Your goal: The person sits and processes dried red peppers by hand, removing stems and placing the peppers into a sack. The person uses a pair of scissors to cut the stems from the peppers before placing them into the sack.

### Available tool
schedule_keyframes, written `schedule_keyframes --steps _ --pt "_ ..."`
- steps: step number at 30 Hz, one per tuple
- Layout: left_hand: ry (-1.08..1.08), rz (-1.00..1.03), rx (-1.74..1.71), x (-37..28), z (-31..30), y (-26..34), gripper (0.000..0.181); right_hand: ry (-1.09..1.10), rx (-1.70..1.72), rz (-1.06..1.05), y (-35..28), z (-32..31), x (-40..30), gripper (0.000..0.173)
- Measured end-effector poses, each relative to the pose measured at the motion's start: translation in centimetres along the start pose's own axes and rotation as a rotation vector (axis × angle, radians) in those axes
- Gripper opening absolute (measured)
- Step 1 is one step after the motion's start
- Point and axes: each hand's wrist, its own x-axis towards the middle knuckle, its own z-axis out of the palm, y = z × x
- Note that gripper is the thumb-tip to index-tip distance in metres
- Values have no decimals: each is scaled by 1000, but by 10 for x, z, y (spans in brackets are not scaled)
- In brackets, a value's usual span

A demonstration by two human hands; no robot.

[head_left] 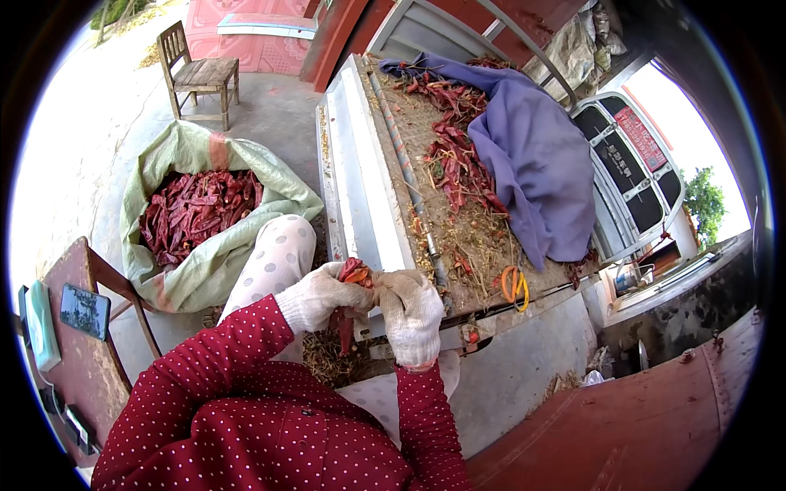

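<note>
My left hand [322,296], in a white knit work glove with a soiled palm, grips a few dried red chili peppers [346,331]. Some stick out above the fingers, and others hang below. Gloved as well, my right hand [409,316] pinches at the same bunch, its fingertips meeting the left ones. What lies between the fingertips is hidden. To the left stands an open pale green woven sack [172,147] with dried red chili peppers [199,212] inside. Beyond my hands, more peppers [454,162] lie on the cart bed [399,141], partly under a purple cloth [531,147].
A yellow-orange cord loop [514,288] lies at the bed's near edge. The lowered metal side panel [362,172] runs beside the sack. At left, a worn table [101,368] bears a phone [85,312]. A wooden chair [206,77] stands behind the sack. Plant debris [328,362] lies below my hands.
</note>
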Motion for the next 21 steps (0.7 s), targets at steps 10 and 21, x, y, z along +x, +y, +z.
schedule_keyframes --steps 10,21 --pt "134 113 -85 4 12 -14 17 194 710 820 -5 10 4 14" --pt "134 233 298 -1 -14 27 16 30 88 612 9 -34 3 19"
